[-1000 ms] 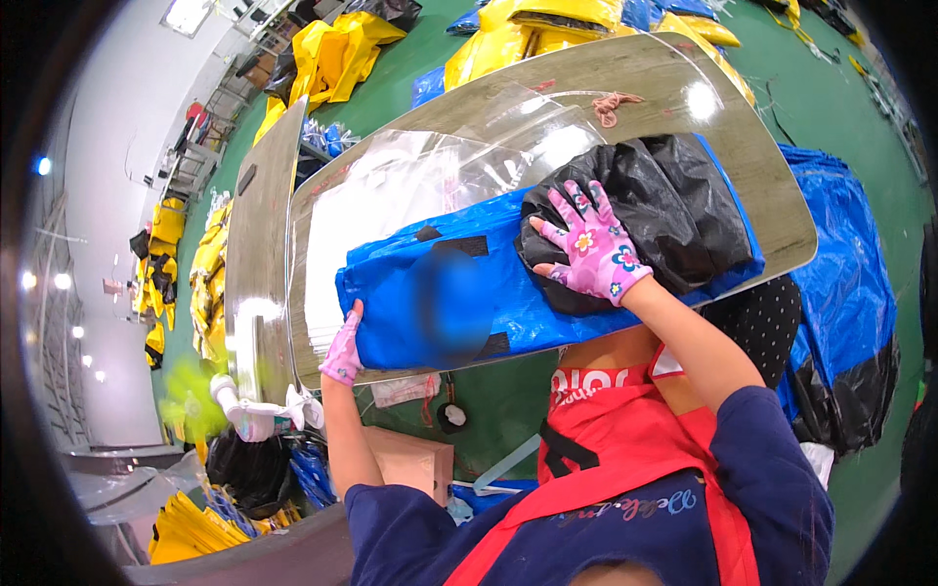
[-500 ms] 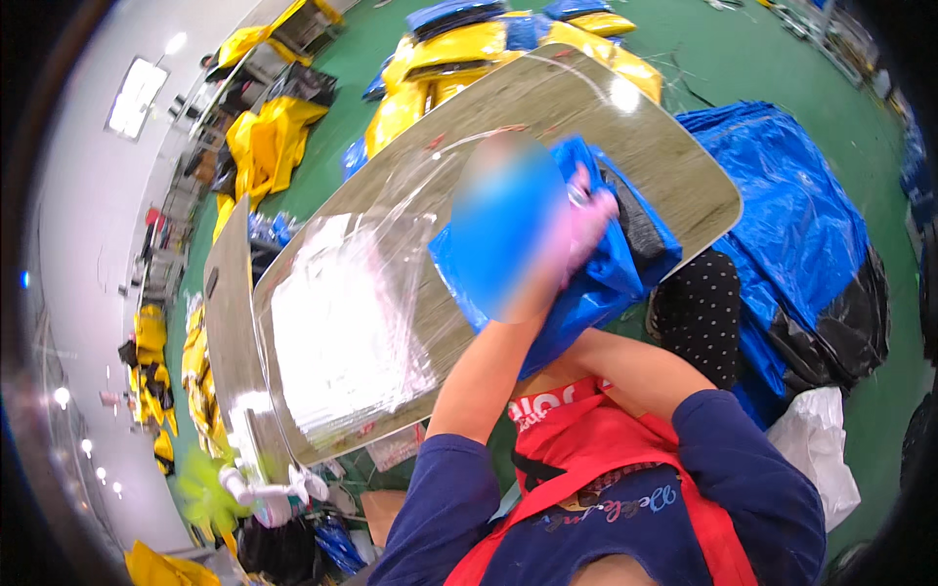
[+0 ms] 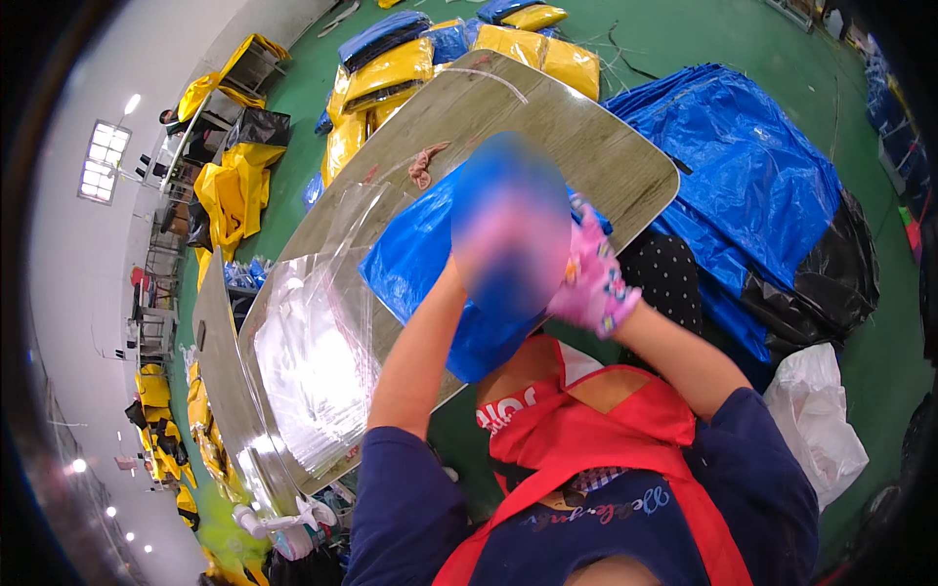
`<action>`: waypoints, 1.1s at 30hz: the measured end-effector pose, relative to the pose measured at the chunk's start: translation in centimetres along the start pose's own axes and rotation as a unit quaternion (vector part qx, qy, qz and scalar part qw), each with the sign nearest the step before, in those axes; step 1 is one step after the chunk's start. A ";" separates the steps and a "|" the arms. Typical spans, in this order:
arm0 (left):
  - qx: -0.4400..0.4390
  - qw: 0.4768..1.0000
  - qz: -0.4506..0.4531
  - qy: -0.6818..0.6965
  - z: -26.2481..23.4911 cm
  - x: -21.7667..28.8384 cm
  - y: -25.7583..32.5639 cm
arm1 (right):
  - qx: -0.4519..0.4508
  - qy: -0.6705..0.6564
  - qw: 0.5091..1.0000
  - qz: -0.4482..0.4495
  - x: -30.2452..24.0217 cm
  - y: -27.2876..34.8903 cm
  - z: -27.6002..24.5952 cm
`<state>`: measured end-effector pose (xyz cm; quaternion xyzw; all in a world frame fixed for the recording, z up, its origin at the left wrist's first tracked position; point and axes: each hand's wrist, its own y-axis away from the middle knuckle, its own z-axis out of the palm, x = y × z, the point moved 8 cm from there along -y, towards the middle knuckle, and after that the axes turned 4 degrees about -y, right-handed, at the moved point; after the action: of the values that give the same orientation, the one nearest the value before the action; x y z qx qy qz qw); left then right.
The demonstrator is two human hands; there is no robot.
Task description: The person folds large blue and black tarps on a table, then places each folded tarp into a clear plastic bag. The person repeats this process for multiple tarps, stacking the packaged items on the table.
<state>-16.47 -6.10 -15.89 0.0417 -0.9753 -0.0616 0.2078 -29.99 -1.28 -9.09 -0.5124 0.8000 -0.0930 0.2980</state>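
A folded blue plastic sheet point(image 3: 415, 246) lies at the near edge of a wood-patterned table, part of it hanging over the edge toward me. My left hand point(image 3: 481, 244) is over the middle of the sheet, but a blurred patch hides its fingers. On the sheet's right side is my right hand point(image 3: 596, 281), in a pink patterned glove, its fingers closed on the folded material. Part of those fingers runs into the same blur.
Clear plastic bags point(image 3: 318, 342) lie on the table's point(image 3: 547, 107) left part, near a crumpled brownish strip point(image 3: 426, 164). Wrapped yellow and blue packs point(image 3: 391, 73) are piled beyond. A large blue sheet heap point(image 3: 733, 195) and a white sack point(image 3: 816, 420) lie to the right.
My right hand has come into view on the sheet's right side. The sheet and my left hand sit further left in view, and the dark grey part no longer shows.
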 end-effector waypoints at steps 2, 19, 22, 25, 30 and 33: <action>0.018 0.949 0.028 -0.315 -5.8 4.8 0.1 | -0.047 0.074 0.995 0.042 6.0 0.4 2.0; -0.087 0.994 0.060 -0.031 0.8 -4.4 2.6 | 0.048 0.098 0.985 -0.131 0.1 6.6 2.3; -0.145 0.901 0.051 0.405 -2.0 -3.4 9.0 | 0.013 0.019 0.986 -0.164 -0.3 3.6 -3.8; -0.241 0.478 0.156 0.830 -3.0 -1.1 15.2 | 0.050 -0.161 0.985 -0.031 4.3 5.3 -7.2; 0.199 0.858 -0.158 0.446 2.4 0.8 24.4 | 0.017 -0.424 0.827 0.369 9.2 9.6 -2.3; 0.147 0.896 -0.307 0.284 12.0 -0.7 27.7 | -0.172 -0.580 0.693 0.393 4.6 12.1 1.4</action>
<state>-22.34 22.64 -23.22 0.3847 -0.8115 0.0362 0.4384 -39.81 0.48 -17.44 -0.1460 0.5986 0.4874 0.6187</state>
